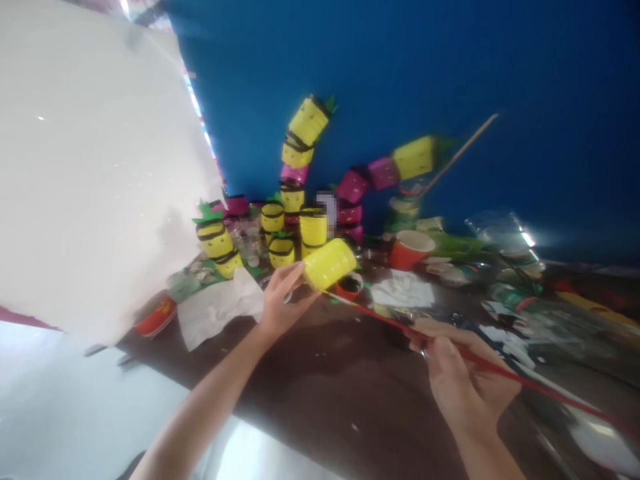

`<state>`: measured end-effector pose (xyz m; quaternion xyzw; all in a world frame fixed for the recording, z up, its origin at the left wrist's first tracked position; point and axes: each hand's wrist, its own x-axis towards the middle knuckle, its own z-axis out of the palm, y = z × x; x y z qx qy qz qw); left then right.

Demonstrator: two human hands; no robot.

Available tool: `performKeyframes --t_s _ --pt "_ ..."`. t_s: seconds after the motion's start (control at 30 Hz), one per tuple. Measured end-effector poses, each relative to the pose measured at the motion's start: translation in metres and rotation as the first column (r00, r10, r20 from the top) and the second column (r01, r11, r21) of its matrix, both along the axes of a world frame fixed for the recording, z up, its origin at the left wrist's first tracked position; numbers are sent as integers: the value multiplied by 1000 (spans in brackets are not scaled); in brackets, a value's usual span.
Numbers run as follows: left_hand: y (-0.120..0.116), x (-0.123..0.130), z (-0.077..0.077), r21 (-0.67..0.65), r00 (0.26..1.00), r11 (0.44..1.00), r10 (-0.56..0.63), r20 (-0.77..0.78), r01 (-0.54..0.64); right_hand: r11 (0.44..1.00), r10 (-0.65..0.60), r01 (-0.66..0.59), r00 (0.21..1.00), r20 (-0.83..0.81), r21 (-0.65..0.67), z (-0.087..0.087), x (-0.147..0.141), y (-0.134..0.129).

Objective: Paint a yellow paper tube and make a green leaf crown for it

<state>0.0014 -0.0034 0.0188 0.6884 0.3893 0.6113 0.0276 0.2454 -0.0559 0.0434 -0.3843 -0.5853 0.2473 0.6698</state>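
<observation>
My left hand (284,303) grips a yellow painted cup (331,264) near its left end, fingers closed around it. The cup is tilted on its side above the table, with a dark band at its right end. My right hand (463,373) is closed around a long thin paintbrush (380,316) with a red handle. The brush's pale tip reaches the cup's lower edge; whether it touches is blurred. Behind the cup stand yellow painted containers (313,228) with black bands, several with drawn faces and green leaf tops.
A brown table (320,380) runs below. Crumpled white paper (220,308), a red bowl (157,316), a red cup (411,249), a white tissue (403,291) and clear plastic bottles (550,310) lie about. A wooden stick (463,152) leans up against the blue wall (400,67).
</observation>
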Motion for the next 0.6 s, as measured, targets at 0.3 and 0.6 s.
performKeyframes --t_s 0.3,0.6 --pt "-1 0 0 7 1000 1000 2 -18 -2 995 -93 96 993 70 -36 5 -3 2" --pt "11 -17 5 -5 982 988 152 110 -152 992 -123 123 992 -28 -24 5 -1 9"
